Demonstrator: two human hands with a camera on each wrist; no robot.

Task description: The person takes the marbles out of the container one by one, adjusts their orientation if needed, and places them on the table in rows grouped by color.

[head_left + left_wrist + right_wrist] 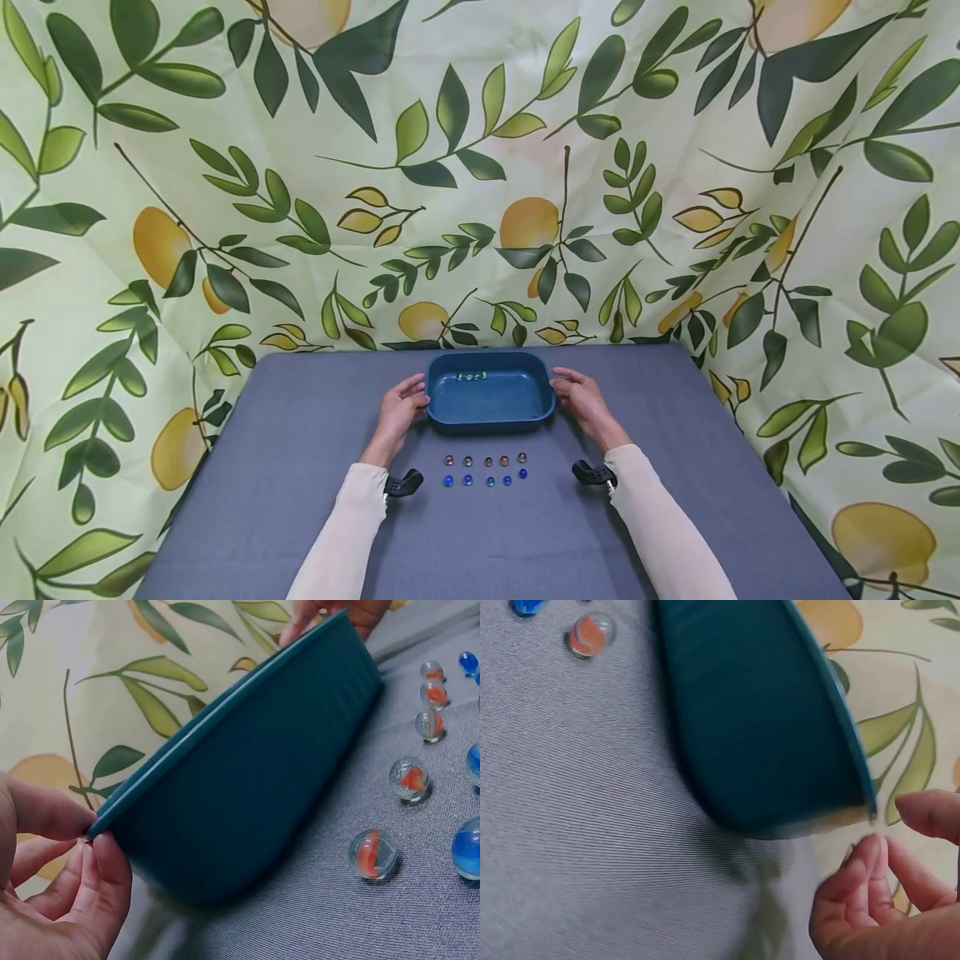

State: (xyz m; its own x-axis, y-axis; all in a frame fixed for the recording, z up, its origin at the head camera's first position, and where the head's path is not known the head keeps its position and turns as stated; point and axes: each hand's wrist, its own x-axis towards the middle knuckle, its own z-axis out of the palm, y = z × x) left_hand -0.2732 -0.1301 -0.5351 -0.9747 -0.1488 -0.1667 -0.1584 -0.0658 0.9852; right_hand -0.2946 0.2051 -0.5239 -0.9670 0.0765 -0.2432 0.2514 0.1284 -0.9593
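Here, smooth oblong tray (495, 405), glassy marbles (409, 779).

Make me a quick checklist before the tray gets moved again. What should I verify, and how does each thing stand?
1. Left hand grips the tray: ok, it pinches the rim.
2. Right hand grips too: not ok, its digits stand parted at the rim.
3. Green marbles inside: ok, toward the far side.
4. Orange marbles clear of the tray: ok, in a row in front.
5. Blue marbles clear: ok, in the nearer row.
6. Tray flat on the table: cannot tell, its underside is hidden.
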